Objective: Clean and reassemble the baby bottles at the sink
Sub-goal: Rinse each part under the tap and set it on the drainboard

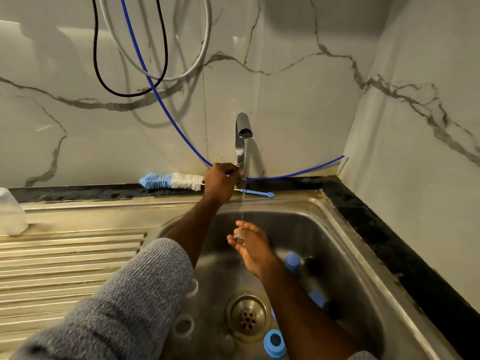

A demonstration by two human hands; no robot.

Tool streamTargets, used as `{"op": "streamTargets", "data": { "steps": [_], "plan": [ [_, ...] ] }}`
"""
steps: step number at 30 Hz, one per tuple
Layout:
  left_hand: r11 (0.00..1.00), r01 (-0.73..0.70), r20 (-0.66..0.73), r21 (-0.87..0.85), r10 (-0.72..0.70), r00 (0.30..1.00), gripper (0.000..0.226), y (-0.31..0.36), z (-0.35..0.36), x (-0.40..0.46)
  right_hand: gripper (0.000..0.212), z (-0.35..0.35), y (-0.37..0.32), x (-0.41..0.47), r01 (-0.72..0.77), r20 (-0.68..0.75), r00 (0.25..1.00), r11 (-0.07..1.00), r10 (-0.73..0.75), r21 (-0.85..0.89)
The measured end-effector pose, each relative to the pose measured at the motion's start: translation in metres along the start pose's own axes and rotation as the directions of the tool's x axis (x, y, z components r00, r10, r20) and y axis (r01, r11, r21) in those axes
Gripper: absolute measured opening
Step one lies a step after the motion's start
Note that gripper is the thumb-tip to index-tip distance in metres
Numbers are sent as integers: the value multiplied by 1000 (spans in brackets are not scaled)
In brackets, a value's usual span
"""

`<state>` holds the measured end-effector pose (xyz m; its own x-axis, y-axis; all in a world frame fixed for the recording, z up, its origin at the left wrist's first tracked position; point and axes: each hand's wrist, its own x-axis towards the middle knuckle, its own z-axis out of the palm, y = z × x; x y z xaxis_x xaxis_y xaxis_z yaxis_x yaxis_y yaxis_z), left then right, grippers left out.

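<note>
My left hand point(220, 181) reaches to the back of the sink and grips the handle of the chrome tap point(242, 141), from which a thin stream of water falls. Under that stream, over the steel sink point(345, 245), my right hand point(249, 245) holds a small clear bottle part point(238, 235) in its fingers. Baby bottles with blue collars point(292, 263) lie in the basin to the right of my forearm. A blue ring point(274, 342) sits near the drain point(246, 315). Clear rings point(183, 327) lie at the basin's left.
A blue and white bottle brush point(171, 181) lies on the ledge behind the sink, with a thin blue brush point(257, 193) beside the tap. A clear container point(10, 214) stands on the ribbed drainboard point(65, 261) at left. Cables and a blue hose point(166, 105) hang on the marble wall.
</note>
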<state>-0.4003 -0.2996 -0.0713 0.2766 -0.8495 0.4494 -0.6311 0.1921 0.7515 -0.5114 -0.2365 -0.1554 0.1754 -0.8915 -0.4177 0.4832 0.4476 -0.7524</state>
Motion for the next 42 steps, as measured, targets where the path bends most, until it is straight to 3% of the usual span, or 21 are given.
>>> {"op": "streamTargets", "data": {
  "steps": [9,15,17,20,23,28,31,34,38,42],
  "plan": [
    [981,86,4,-171,-86,996,13,-4,5,-6,29,3,-5,1,8,-22,1000,995,-6,103],
    [985,70,7,-156,-70,998,15,-4,4,-6,21,5,-5,0,11,-24,1000,994,-9,106],
    [984,81,13,-156,-80,997,15,-4,4,-6,23,4,-6,1,4,-34,999,1000,-3,26],
    [972,129,32,-195,-125,992,13,-3,2,-12,26,2,-4,-2,-33,9,999,961,37,-274],
    [959,193,32,-209,-191,981,29,-7,-5,-33,17,-3,-1,-3,-65,60,993,885,104,-460],
    [970,238,109,-40,-233,966,9,-29,-15,-92,13,-6,-7,2,39,37,999,928,-27,-371],
    [969,231,179,-91,-213,961,14,-33,-15,-119,22,-4,-11,1,97,84,994,953,-76,-287],
    [979,173,180,-108,-152,972,19,-30,-10,-123,34,-8,-13,2,117,124,989,936,-79,-331],
    [978,169,194,-124,-143,971,18,-34,-4,-121,18,-14,-15,8,148,47,989,896,-142,-419],
    [861,372,196,-347,-321,926,18,-42,-4,-120,5,-20,-18,14,176,97,984,875,-148,-450]
  ]
}}
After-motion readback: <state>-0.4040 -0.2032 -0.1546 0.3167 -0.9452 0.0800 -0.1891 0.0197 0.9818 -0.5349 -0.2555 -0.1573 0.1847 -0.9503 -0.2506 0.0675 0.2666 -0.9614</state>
